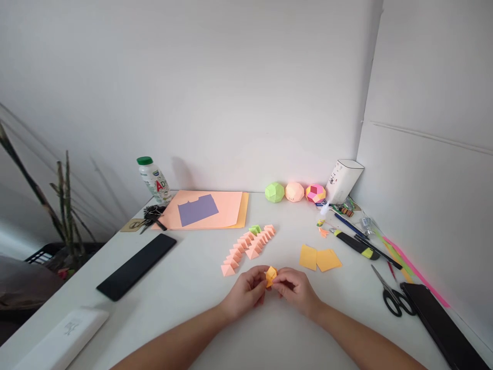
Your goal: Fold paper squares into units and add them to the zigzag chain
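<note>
Both of my hands meet at the table's middle front, pinched on a small folded orange paper piece. My left hand grips it from the left, and my right hand from the right, fingers curled closed. Just beyond them lies a row of several folded pink paper units with one green unit at its far end. Two flat orange paper squares lie to the right of the hands.
A white table holds pink and orange sheets with a purple piece, a bottle, keys, a black flat case, three paper balls, a white cup, pens, a cutter, scissors, a black device.
</note>
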Tool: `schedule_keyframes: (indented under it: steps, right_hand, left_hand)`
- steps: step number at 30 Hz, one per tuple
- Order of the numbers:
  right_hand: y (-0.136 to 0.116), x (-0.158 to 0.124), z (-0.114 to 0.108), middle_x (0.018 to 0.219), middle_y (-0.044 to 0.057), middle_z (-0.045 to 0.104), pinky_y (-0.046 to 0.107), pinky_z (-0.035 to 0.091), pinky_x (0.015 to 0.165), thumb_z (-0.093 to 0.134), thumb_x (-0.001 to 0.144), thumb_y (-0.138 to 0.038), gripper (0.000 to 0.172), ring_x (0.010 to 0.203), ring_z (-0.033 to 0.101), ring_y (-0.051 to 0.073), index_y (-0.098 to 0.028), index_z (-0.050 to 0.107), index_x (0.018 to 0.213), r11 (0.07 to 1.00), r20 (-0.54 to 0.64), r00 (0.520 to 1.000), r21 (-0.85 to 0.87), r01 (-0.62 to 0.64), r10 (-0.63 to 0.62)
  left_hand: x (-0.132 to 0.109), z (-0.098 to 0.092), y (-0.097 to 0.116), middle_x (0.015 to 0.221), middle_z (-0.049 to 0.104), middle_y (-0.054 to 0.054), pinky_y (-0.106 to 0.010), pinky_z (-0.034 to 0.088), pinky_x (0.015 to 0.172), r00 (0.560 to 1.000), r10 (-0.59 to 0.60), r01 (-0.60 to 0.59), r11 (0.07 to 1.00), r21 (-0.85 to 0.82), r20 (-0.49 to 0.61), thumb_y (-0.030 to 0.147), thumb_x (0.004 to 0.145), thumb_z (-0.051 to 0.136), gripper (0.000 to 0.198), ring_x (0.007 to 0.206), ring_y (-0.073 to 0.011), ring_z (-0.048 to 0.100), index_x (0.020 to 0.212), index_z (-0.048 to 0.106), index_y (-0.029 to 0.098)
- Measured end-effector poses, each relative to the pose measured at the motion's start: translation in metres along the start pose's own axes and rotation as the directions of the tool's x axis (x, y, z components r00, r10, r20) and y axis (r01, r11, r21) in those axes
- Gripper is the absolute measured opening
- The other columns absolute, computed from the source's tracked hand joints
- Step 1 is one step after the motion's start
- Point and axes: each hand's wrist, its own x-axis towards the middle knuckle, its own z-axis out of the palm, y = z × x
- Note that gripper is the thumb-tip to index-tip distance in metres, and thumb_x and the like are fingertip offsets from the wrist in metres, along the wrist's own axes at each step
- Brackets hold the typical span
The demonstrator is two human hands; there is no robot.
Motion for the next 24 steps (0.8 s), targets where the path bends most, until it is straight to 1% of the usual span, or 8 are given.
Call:
schedule_keyframes:
  steps: [4, 7, 9, 12, 15, 19, 24]
  right_hand:
    - [-0.0023, 0.0007, -0.0006, 0.075, 0.003, 0.061, 0.024, 0.048, 0.05, 0.06, 0.08, -0.023, 0.009, 0.054, 0.055, 0.011, -0.018, 0.064, 0.074, 0.994, 0.009, 0.996, 0.067, -0.085, 0.084]
    - [-0.003, 0.0006, -0.0001, 0.074, 0.003, 0.062, 0.023, 0.048, 0.049, 0.06, 0.08, -0.023, 0.009, 0.053, 0.055, 0.011, -0.018, 0.064, 0.073, 0.992, 0.034, 0.995, 0.079, -0.097, 0.095]
    - [-0.0024, -0.0001, 0.0007, 0.073, 0.002, 0.062, 0.023, 0.048, 0.05, 0.06, 0.079, -0.021, 0.006, 0.055, 0.055, 0.012, -0.018, 0.063, 0.074, 0.997, 0.042, 0.997, 0.054, -0.06, 0.057]
    - [-0.0002, -0.0019, 0.0022, 0.072, 0.002, 0.06, 0.024, 0.047, 0.056, 0.059, 0.078, -0.019, 0.003, 0.061, 0.055, 0.013, -0.019, 0.061, 0.077, 0.994, 0.037, 0.996, -0.07, 0.084, -0.081]
    - [0.0014, -0.004, 0.0031, 0.071, 0.002, 0.057, 0.025, 0.045, 0.059, 0.051, 0.082, -0.017, 0.009, 0.064, 0.052, 0.014, -0.02, 0.058, 0.078, 0.962, 0.056, 0.98, -0.186, 0.2, -0.193]
    - [0.0013, -0.0054, 0.0031, 0.069, 0.002, 0.053, 0.024, 0.043, 0.057, 0.043, 0.085, -0.014, 0.015, 0.062, 0.05, 0.014, -0.021, 0.053, 0.076, 0.937, 0.092, 0.969, -0.246, 0.246, -0.23]
    - [-0.0007, -0.0043, 0.0026, 0.069, 0.002, 0.053, 0.025, 0.042, 0.057, 0.04, 0.085, -0.013, 0.018, 0.062, 0.049, 0.015, -0.021, 0.05, 0.074, 0.903, 0.108, 0.966, -0.344, 0.258, -0.235]
  left_hand:
    - [-0.0016, 0.001, 0.001, 0.079, 0.055, -0.001, -0.02, 0.034, 0.045, 1.0, -0.011, 0.011, 1.0, 0.005, 0.019, 0.035, 0.085, 0.048, 0.031, 0.049, -0.0069, 0.046, 0.111, 0.051, 0.019]
    - [-0.0022, 0.0006, 0.0029, 0.079, 0.056, -0.001, -0.021, 0.035, 0.047, 0.999, -0.021, 0.022, 1.0, -0.017, 0.045, 0.038, 0.086, 0.048, 0.032, 0.051, -0.0075, 0.046, 0.112, 0.051, 0.02]
    - [-0.0018, -0.0005, 0.0035, 0.074, 0.055, 0.0, -0.021, 0.033, 0.047, 0.998, -0.037, 0.039, 0.998, -0.046, 0.048, 0.04, 0.085, 0.048, 0.032, 0.05, -0.0073, 0.044, 0.11, 0.052, 0.019]
    - [-0.0008, -0.0026, 0.0034, 0.068, 0.052, 0.001, -0.021, 0.032, 0.046, 0.997, -0.072, 0.075, 0.994, -0.077, 0.038, 0.042, 0.083, 0.051, 0.031, 0.048, -0.0071, 0.043, 0.103, 0.055, 0.018]
    - [-0.0008, -0.0034, 0.0034, 0.068, 0.052, 0.002, -0.021, 0.032, 0.046, 0.996, -0.081, 0.084, 0.994, -0.074, 0.038, 0.041, 0.082, 0.052, 0.03, 0.048, -0.007, 0.042, 0.101, 0.055, 0.018]
    - [-0.0014, -0.0021, 0.0049, 0.069, 0.053, 0.001, -0.021, 0.031, 0.046, 0.996, -0.085, 0.086, 0.995, -0.057, 0.034, 0.039, 0.082, 0.052, 0.029, 0.047, -0.0062, 0.04, 0.1, 0.055, 0.017]
    - [-0.0018, 0.0012, 0.008, 0.067, 0.052, 0.002, -0.02, 0.029, 0.045, 0.995, -0.103, 0.103, 0.993, -0.058, 0.003, 0.038, 0.078, 0.057, 0.029, 0.046, -0.0058, 0.037, 0.096, 0.056, 0.016]
